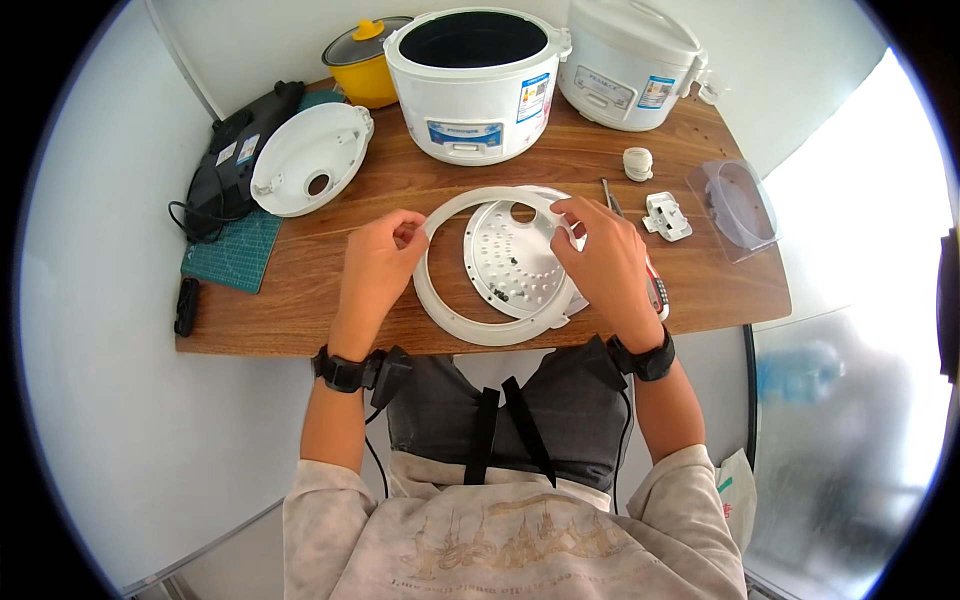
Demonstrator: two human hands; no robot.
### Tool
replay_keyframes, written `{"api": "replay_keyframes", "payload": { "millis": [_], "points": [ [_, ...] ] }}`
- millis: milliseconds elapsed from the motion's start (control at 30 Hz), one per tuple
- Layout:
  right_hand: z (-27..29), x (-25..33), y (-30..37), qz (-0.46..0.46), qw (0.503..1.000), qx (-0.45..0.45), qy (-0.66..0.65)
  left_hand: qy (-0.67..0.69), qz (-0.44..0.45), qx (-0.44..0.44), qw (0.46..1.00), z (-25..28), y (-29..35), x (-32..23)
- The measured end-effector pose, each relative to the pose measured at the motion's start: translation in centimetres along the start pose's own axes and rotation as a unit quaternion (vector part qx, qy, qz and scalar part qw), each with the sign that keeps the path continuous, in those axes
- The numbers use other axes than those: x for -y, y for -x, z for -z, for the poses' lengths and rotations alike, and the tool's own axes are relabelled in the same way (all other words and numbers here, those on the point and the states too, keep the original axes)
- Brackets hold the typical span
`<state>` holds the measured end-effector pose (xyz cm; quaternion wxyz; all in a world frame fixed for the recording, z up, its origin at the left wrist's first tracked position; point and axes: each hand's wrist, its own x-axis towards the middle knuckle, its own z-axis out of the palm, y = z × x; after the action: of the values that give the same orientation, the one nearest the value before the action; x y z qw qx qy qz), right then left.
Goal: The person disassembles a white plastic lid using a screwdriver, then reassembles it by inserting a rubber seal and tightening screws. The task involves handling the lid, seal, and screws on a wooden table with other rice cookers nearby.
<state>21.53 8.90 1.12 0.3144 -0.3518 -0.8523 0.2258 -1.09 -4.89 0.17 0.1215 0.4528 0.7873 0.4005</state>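
Both hands are on a white plastic ring, which looks like a rice cooker lid ring. At its left rim my left hand is closed, thumb and fingers pinching the edge. My right hand grips the upper right of the rim between thumb and fingers. Beneath and partly inside the ring lies a round silver plate with rows of dimples and a round hole near its far edge. A few small dark screws rest on the plate. My right hand hides part of the plate and ring.
At the back stand an open white rice cooker, another rice cooker and a yellow pot. A white lid shell leans on a black device over a green mat. Rightward are a white bracket and clear tray.
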Motion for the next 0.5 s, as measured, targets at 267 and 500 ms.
{"api": "replay_keyframes", "payload": {
  "millis": [267, 500],
  "points": [
    [0.6, 0.0, 0.2, -0.027, 0.998, 0.035, -0.054, -0.018, -0.012, 0.016, 1.000, 0.1, 0.4, -0.2],
    [5.2, 3.1, 1.3, -0.050, 0.979, -0.004, -0.198, 0.108, 0.048, 0.065, 0.991, 3.7, 2.2, -3.6]
  ]
}}
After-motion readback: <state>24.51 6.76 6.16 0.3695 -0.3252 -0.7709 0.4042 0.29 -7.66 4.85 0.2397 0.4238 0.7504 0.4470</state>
